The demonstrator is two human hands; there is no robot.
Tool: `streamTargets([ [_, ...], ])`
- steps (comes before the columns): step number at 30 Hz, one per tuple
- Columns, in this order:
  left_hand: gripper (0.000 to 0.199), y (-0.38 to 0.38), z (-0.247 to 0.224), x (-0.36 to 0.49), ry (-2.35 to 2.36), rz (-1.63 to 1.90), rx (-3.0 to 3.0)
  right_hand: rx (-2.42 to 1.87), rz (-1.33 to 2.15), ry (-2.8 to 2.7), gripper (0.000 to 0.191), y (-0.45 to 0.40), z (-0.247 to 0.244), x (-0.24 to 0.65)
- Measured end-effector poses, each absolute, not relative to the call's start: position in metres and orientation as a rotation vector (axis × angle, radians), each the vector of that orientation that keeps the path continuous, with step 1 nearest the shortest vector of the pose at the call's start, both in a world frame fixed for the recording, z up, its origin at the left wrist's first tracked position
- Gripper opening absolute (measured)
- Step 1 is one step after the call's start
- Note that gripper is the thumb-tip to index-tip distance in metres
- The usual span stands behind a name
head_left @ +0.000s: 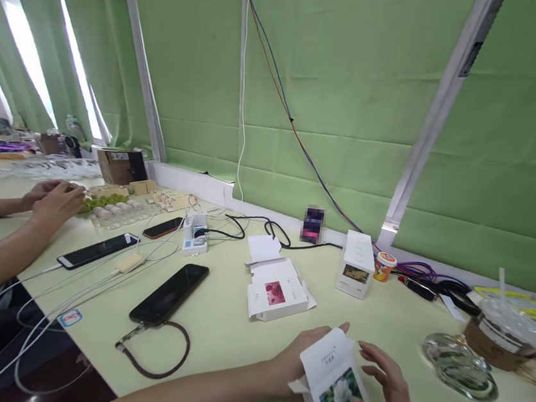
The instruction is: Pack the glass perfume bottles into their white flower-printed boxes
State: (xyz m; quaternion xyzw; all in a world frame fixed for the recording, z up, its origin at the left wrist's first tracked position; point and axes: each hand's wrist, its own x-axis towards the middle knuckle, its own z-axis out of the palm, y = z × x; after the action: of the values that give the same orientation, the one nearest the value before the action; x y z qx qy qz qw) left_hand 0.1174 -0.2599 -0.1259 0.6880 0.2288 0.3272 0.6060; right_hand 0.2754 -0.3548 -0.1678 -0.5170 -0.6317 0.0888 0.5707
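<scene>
A white cardboard box [328,356] with a white-flower picture on its front is tilted between my hands at the table's near edge, its top flap raised and a side flap sticking out. My left hand [301,356] grips it from the left and behind, most of its fingers hidden by the box. On the right side is my right hand [391,396], thumb pressed on the flower picture and fingers bent by the edge. Beyond them a flattened, opened white box [282,290] with a red picture lies on the table. A round glass bottle [459,365] rests to the right.
An upright white box [356,266] and an orange tub [384,266] stand at the back. Left lie a black phone [169,294] with a strap, a power strip [195,234] and cables. A drink cup [499,334] is at right. Another person's hands [58,199] work at far left.
</scene>
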Motion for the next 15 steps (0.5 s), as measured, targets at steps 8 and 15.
streamTargets([
  [8,0.044,-0.263,-0.131,0.119,0.438,0.731,1.241,-1.31,0.894,-1.389,0.046,-0.353,-0.158,0.272],
  [15,0.048,-0.258,-0.106,0.097,0.463,0.955,1.526,-1.169,0.77,-1.044,0.054,-0.347,-0.16,0.275],
])
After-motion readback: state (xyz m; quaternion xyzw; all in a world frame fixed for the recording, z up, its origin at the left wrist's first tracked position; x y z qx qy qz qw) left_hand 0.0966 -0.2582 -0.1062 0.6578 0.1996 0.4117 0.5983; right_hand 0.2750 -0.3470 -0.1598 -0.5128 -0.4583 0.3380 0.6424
